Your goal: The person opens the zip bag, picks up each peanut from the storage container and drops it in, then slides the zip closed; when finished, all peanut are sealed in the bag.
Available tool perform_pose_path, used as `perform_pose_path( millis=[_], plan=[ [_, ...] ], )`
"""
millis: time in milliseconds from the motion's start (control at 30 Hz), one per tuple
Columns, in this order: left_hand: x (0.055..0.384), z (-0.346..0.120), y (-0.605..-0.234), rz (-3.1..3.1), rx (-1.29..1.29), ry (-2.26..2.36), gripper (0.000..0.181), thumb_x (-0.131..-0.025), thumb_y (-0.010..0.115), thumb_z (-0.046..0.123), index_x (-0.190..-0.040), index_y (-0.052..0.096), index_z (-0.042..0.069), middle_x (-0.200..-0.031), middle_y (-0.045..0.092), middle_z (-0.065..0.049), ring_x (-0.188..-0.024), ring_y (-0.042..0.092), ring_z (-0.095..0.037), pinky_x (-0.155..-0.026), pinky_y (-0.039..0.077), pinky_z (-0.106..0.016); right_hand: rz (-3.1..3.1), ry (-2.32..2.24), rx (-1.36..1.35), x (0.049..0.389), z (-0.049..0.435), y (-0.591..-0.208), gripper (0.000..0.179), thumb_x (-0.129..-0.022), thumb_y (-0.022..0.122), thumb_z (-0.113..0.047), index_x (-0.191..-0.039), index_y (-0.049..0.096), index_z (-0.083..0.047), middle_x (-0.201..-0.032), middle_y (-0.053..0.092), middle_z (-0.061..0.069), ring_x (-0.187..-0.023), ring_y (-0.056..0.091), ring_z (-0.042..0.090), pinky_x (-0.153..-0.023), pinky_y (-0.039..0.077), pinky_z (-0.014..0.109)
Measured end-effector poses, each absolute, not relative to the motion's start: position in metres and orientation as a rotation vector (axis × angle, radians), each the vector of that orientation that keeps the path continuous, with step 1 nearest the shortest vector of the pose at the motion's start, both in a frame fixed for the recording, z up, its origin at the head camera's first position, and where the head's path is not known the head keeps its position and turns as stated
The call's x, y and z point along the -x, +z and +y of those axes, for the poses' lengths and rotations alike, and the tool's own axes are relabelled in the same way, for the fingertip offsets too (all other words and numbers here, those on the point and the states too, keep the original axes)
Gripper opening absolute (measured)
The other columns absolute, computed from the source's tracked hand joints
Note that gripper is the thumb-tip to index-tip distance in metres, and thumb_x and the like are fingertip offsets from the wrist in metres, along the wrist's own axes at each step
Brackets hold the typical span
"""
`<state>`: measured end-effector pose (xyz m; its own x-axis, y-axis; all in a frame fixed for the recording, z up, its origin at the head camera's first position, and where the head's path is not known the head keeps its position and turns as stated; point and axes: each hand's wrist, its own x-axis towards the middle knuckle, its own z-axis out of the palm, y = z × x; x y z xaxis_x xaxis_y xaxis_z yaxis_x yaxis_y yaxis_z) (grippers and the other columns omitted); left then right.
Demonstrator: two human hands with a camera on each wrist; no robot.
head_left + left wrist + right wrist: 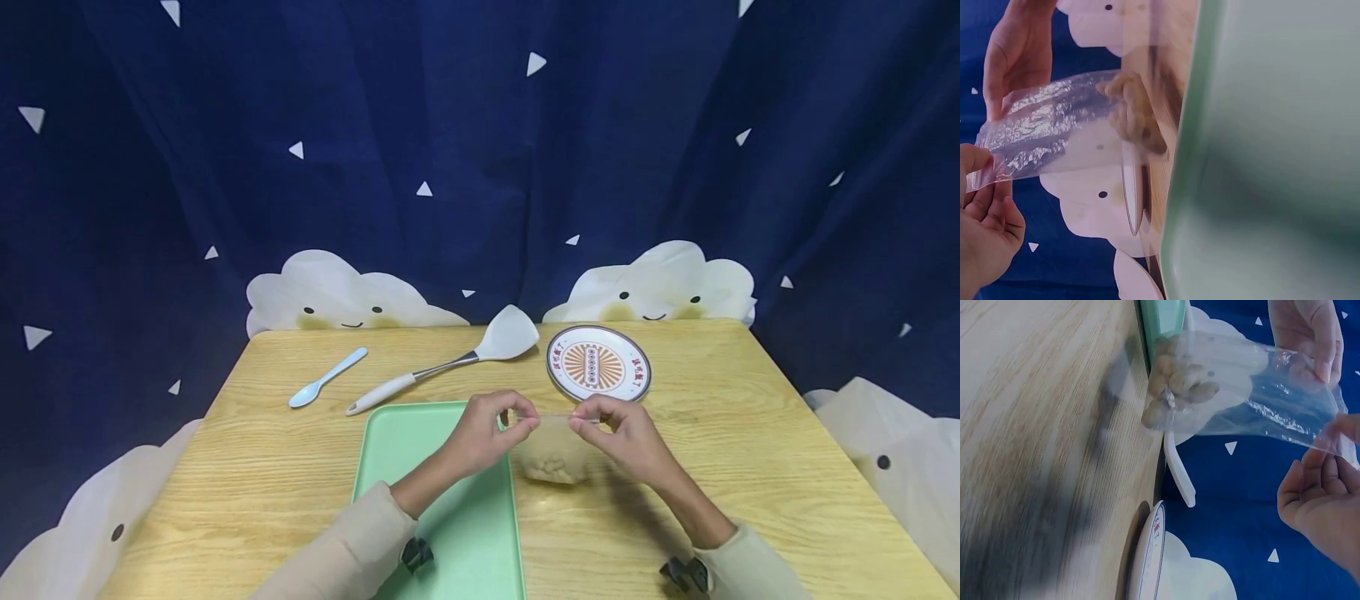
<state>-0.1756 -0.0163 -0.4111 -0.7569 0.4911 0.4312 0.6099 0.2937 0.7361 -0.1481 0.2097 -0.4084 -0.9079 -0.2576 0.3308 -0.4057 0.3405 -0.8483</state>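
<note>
Between my hands hangs a clear plastic bag point(553, 446), with several tan, rounded, nut-like pieces point(1175, 381) gathered at its bottom. My left hand point(495, 429) pinches one top corner between thumb and forefinger. At the opposite top corner, my right hand point(622, 437) pinches the bag the same way. The bag's top edge is stretched between the two hands. In the head view the bag lies just right of the green tray point(480, 533), in front of the plate. Through the clear film in the left wrist view, the pieces point(1132, 109) show at the lower end.
A white plate point(562, 358) with red lettering and an orange ray pattern lies behind the hands. Left of it are a white spatula point(510, 333) and a light blue spoon point(330, 379). Behind the wooden table point(750, 467) hangs a dark blue curtain point(465, 125).
</note>
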Motion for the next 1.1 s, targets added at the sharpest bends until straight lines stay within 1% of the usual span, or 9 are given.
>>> perform_pose_path(
  millis=[100,200,367,467,600,700,800,933,1100],
  plan=[
    [0.176,-0.015,-0.411,-2.403,1.048,-1.484,0.005,-0.087,0.065,0.012,-0.088,0.068,0.008,-0.086,0.071,-0.002,-0.078,0.061,-0.007,-0.064,0.050,-0.026,-2.453,1.654,-0.625,0.149,0.210,-0.409,0.005,-0.085,0.068,-0.004,-0.090,0.068,-0.003,-0.087,0.069,0.001,-0.082,0.062,0.002,-0.075,0.051,0.021],
    [0.175,-0.012,-0.411,-2.387,1.060,-1.484,0.005,-0.085,0.065,0.010,-0.087,0.069,0.008,-0.084,0.071,-0.003,-0.076,0.061,-0.008,-0.064,0.050,-0.030,-2.442,1.646,-0.654,0.150,0.209,-0.409,0.006,-0.084,0.068,-0.001,-0.088,0.069,-0.004,-0.085,0.069,0.002,-0.082,0.062,0.002,-0.075,0.051,0.022],
    [0.175,-0.007,-0.411,-2.376,1.097,-1.441,0.005,-0.083,0.067,0.010,-0.086,0.069,0.008,-0.081,0.071,-0.002,-0.074,0.060,-0.007,-0.064,0.051,-0.033,-2.453,1.565,-0.668,0.149,0.206,-0.408,0.001,-0.086,0.066,-0.003,-0.086,0.067,-0.003,-0.082,0.067,0.003,-0.082,0.060,0.002,-0.077,0.049,0.021],
    [0.175,-0.006,-0.411,-2.357,1.096,-1.428,0.004,-0.083,0.067,0.010,-0.085,0.069,0.007,-0.081,0.071,-0.003,-0.074,0.060,-0.007,-0.063,0.051,-0.030,-2.462,1.574,-0.676,0.149,0.205,-0.408,0.003,-0.088,0.064,-0.005,-0.087,0.066,-0.002,-0.084,0.066,0.003,-0.083,0.059,0.002,-0.078,0.048,0.022],
    [0.175,-0.006,-0.410,-2.328,1.080,-1.454,0.004,-0.083,0.067,0.008,-0.086,0.069,0.007,-0.082,0.071,-0.003,-0.074,0.062,-0.008,-0.063,0.049,-0.024,-2.440,1.663,-0.676,0.151,0.205,-0.410,0.003,-0.087,0.065,-0.005,-0.090,0.067,-0.004,-0.087,0.068,0.004,-0.088,0.063,0.007,-0.084,0.050,0.023],
    [0.175,-0.007,-0.410,-2.336,1.086,-1.470,0.004,-0.082,0.066,0.008,-0.086,0.069,0.007,-0.082,0.071,-0.003,-0.075,0.061,-0.007,-0.063,0.049,-0.025,-2.437,1.683,-0.679,0.152,0.204,-0.411,0.004,-0.086,0.067,-0.006,-0.089,0.069,-0.005,-0.087,0.070,0.001,-0.089,0.066,0.011,-0.085,0.051,0.025],
    [0.174,-0.007,-0.410,-2.367,1.097,-1.476,0.006,-0.082,0.066,0.009,-0.087,0.070,0.008,-0.083,0.071,-0.002,-0.077,0.061,-0.006,-0.066,0.050,-0.026,-2.437,1.649,-0.708,0.153,0.203,-0.410,0.003,-0.085,0.068,-0.005,-0.087,0.070,-0.006,-0.084,0.071,-0.002,-0.087,0.066,0.010,-0.083,0.052,0.026],
    [0.175,-0.006,-0.410,-2.381,1.115,-1.465,0.007,-0.083,0.066,0.010,-0.088,0.070,0.007,-0.084,0.072,-0.003,-0.080,0.064,-0.008,-0.071,0.053,-0.029,-2.421,1.593,-0.757,0.153,0.201,-0.409,0.010,-0.083,0.068,0.000,-0.085,0.070,-0.010,-0.083,0.070,-0.004,-0.083,0.064,0.006,-0.081,0.052,0.028],
    [0.176,-0.005,-0.411,-2.344,1.154,-1.418,0.006,-0.084,0.066,0.009,-0.087,0.070,0.005,-0.084,0.072,-0.005,-0.081,0.067,-0.013,-0.075,0.054,-0.025,-2.452,1.485,-0.796,0.155,0.199,-0.406,0.011,-0.082,0.071,-0.004,-0.085,0.070,-0.014,-0.082,0.071,0.002,-0.081,0.063,0.005,-0.079,0.052,0.027]
  ],
)
